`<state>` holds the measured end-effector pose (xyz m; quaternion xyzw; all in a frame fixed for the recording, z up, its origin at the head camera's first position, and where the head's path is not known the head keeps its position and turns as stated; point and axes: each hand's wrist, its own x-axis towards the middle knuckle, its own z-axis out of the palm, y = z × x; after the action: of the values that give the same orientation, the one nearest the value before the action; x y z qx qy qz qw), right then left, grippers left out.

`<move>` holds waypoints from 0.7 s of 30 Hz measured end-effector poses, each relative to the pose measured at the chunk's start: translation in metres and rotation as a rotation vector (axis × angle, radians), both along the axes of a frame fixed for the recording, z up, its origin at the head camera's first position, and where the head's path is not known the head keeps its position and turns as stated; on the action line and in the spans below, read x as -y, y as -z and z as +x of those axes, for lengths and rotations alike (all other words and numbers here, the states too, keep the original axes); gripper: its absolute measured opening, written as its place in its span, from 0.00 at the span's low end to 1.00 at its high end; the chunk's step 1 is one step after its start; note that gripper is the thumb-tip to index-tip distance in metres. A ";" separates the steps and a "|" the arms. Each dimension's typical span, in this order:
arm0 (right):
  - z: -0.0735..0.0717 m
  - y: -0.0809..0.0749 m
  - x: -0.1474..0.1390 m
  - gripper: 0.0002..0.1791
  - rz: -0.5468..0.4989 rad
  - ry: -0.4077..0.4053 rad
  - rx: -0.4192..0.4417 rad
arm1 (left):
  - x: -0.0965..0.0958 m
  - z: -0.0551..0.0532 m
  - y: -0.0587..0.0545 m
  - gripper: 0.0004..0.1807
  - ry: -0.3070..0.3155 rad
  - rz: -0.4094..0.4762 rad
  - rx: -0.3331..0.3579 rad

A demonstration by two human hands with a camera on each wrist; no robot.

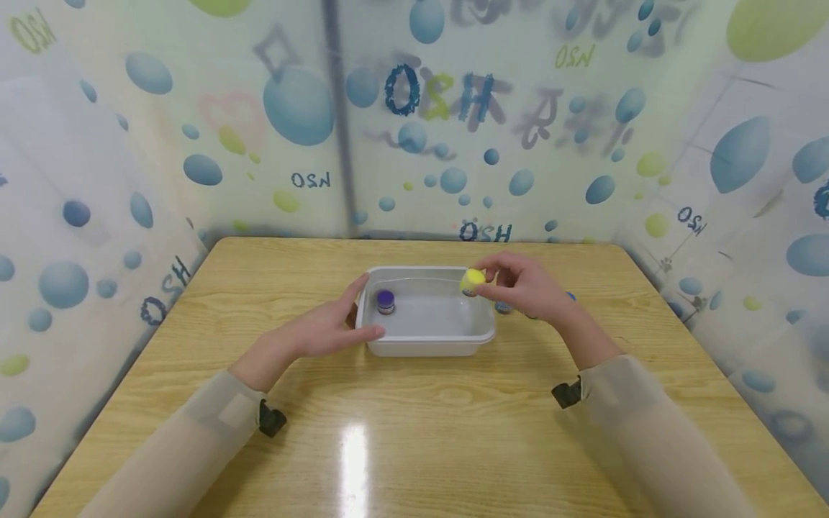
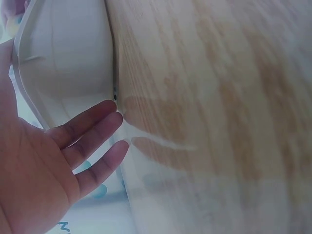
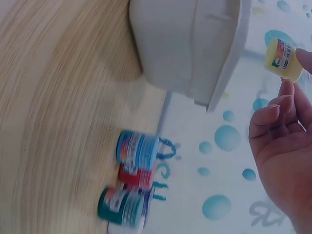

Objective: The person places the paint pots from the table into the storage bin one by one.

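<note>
- Head view: my right hand (image 1: 526, 289) pinches a small yellow jar with a printed label (image 1: 473, 281) between thumb and fingertips, above the right end of a white rectangular plastic tub (image 1: 429, 338).
- My left hand (image 1: 327, 328) is spread at the tub's left end, thumb over the near rim; from the left wrist, three fingers stretch loosely beside the outer wall.
- Inside the tub, near its left end, a small purple-lidded jar (image 1: 385, 302) stands upright.
- On the pale wood-grain table (image 1: 421, 403), right of the tub, the right wrist view shows me a light blue jar (image 3: 137, 149), a red jar (image 3: 136, 176) and a dark green jar (image 3: 119, 207) close together, the green one partly covering another jar.
- From above, my right hand and wrist block much of that group.
- Blue-and-green-spotted sheeting (image 1: 298, 108) surrounds the table.
</note>
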<state>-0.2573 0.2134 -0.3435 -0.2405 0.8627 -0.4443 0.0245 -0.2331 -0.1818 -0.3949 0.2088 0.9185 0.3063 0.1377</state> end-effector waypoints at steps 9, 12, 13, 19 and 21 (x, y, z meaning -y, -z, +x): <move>-0.012 0.012 0.045 0.18 -0.015 -0.042 0.066 | 0.000 0.001 0.000 0.65 0.009 0.000 -0.003; -0.015 0.015 0.060 0.18 -0.008 -0.056 0.063 | 0.000 0.001 0.000 0.65 0.013 0.004 0.000; -0.017 0.016 0.065 0.18 -0.002 -0.060 0.060 | 0.000 0.001 0.000 0.65 0.014 0.004 0.000; -0.025 0.023 0.091 0.16 0.006 -0.121 0.084 | -0.001 0.000 0.002 0.64 0.018 -0.002 -0.003; -0.026 0.024 0.099 0.16 0.007 -0.137 0.098 | 0.000 0.000 0.002 0.64 0.019 -0.002 -0.003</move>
<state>-0.2832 0.1148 -0.3676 -0.2767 0.8435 -0.4499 0.0980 -0.2333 -0.1814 -0.3972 0.2179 0.9170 0.3036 0.1394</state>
